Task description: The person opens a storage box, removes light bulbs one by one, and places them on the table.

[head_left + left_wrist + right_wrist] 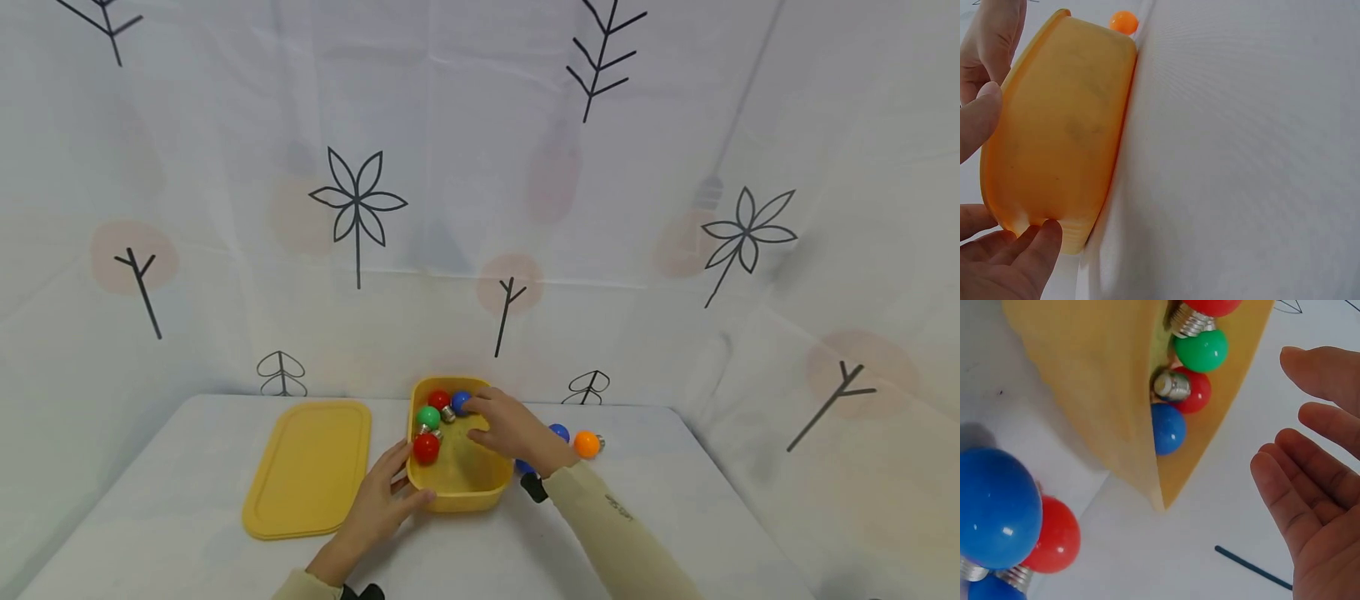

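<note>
A yellow plastic box (461, 502) stands at the middle of the table. My left hand (381, 500) grips its near left corner, thumb at the front wall and fingers along the left side. Inside lie toy light bulbs with silvery screw bases: a green bulb (428, 417), a red bulb (426, 448), a second red bulb (438, 401) and a blue bulb (461, 403). My right hand (513, 425) is over the box's right side, fingertips near the blue bulb. In the right wrist view its fingers (1291, 494) are extended and spread, holding nothing.
A flat yellow lid (307, 467) lies left of the box. Right of it lie an orange bulb (587, 443) and blue bulbs, partly hidden by my right arm. A red bulb (1055, 537) shows among them in the right wrist view. Patterned cloth hangs behind the table.
</note>
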Motion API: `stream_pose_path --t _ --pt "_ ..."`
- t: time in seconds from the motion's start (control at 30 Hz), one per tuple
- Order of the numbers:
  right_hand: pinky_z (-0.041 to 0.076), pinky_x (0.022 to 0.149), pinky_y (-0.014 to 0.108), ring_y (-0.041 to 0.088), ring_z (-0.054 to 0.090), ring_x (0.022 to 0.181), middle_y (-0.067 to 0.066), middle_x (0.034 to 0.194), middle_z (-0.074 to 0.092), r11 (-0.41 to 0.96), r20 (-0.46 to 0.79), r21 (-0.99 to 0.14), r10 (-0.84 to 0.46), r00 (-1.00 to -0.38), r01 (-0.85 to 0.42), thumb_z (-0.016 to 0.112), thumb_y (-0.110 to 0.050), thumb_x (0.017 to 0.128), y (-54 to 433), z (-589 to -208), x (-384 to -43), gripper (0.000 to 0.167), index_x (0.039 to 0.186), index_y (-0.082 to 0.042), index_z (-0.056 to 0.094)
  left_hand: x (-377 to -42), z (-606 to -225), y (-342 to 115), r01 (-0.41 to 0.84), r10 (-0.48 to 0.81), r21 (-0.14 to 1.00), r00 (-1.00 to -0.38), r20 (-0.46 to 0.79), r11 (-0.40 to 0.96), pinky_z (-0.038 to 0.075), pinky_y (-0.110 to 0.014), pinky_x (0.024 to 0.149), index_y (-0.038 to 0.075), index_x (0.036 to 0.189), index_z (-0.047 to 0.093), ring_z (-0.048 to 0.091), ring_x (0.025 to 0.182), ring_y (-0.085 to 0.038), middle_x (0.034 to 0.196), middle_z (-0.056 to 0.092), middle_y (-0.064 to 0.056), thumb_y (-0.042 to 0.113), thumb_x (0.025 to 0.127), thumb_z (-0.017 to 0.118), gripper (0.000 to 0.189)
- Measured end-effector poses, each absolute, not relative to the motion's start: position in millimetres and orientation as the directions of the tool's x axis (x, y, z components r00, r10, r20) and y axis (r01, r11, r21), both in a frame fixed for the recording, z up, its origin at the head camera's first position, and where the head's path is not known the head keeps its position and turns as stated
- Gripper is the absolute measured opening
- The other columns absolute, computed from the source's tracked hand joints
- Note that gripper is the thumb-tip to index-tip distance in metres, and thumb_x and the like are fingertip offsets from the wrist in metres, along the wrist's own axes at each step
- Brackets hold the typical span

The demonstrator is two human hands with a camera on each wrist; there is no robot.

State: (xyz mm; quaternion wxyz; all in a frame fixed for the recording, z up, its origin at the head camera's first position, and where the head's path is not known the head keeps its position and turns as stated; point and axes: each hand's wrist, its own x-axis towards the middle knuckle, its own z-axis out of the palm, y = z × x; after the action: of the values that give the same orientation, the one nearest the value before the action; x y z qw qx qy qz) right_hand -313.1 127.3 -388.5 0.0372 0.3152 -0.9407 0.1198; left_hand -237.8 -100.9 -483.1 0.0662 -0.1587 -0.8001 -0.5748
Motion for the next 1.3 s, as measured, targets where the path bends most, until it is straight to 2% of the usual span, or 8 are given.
stream_pose_path --t 0.13,0.3,0.63,0.87,1.1,1.3 --pt "0.048 0.099 0.035 0.019 0.054 0.112 0.003 0.126 0.055 0.767 0.138 -0.185 -0.599 -0.789 -0.615 0.071 -0.029 0.088 120 -389 -314 0.040 0.125 -0.016 0.063 -238 -483 -101 0.335 0.178 0.897 -0.939 0.294 0.289 0.048 -0.038 0.097 -0.005 0.143 0.038 0.041 0.131 -0.038 0.149 0.032 -0.022 0.019 0.080 0.079 0.079" --pt "0.051 0.095 0.029 0.015 0.055 0.105 -0.001 0.119 0.055 0.752 0.133 -0.220 -0.608 -0.783 -0.621 0.072 -0.026 0.087 110 -390 -315 0.038 0.124 -0.018 0.063 -238 -483 -101 0.336 0.181 0.893 -0.939 0.293 0.298 0.047 -0.039 0.098 -0.005 0.143 0.036 0.040 0.132 -0.037 0.150 0.031 -0.022 0.019 0.080 0.078 0.080" --pt "0.049 0.098 0.030 0.015 0.053 0.110 0.000 0.120 0.058 0.721 0.137 -0.235 -0.640 -0.756 -0.652 0.074 -0.024 0.085 93 -395 -323 0.039 0.123 -0.015 0.065 -238 -483 -102 0.328 0.185 0.892 -0.941 0.282 0.310 0.046 -0.039 0.099 -0.006 0.144 0.035 0.039 0.133 -0.036 0.150 0.031 -0.021 0.021 0.081 0.077 0.080" --pt "0.051 0.092 0.023 0.012 0.053 0.099 0.004 0.118 0.059 0.700 0.122 -0.212 -0.673 -0.729 -0.682 0.073 -0.026 0.086 85 -400 -330 0.040 0.123 -0.012 0.064 -238 -484 -101 0.332 0.186 0.896 -0.940 0.286 0.295 0.046 -0.039 0.098 -0.003 0.144 0.036 0.040 0.133 -0.035 0.150 0.031 -0.019 0.020 0.081 0.077 0.079" --pt "0.047 0.098 0.027 0.013 0.053 0.102 0.000 0.119 0.058 0.713 0.063 -0.221 -0.671 -0.739 -0.666 0.071 -0.028 0.087 77 -399 -336 0.040 0.124 -0.014 0.064 -238 -485 -102 0.348 0.190 0.894 -0.934 0.304 0.283 0.046 -0.039 0.098 -0.005 0.144 0.035 0.039 0.133 -0.035 0.151 0.030 -0.019 0.018 0.081 0.077 0.079" --pt "0.048 0.094 0.024 0.014 0.055 0.097 0.001 0.115 0.059 0.696 0.032 -0.239 -0.691 -0.722 -0.677 0.072 -0.027 0.086 73 -400 -343 0.039 0.123 -0.016 0.065 -239 -484 -102 0.370 0.192 0.886 -0.926 0.326 0.279 0.047 -0.040 0.098 -0.004 0.144 0.035 0.040 0.132 -0.035 0.150 0.031 -0.020 0.016 0.081 0.078 0.079"
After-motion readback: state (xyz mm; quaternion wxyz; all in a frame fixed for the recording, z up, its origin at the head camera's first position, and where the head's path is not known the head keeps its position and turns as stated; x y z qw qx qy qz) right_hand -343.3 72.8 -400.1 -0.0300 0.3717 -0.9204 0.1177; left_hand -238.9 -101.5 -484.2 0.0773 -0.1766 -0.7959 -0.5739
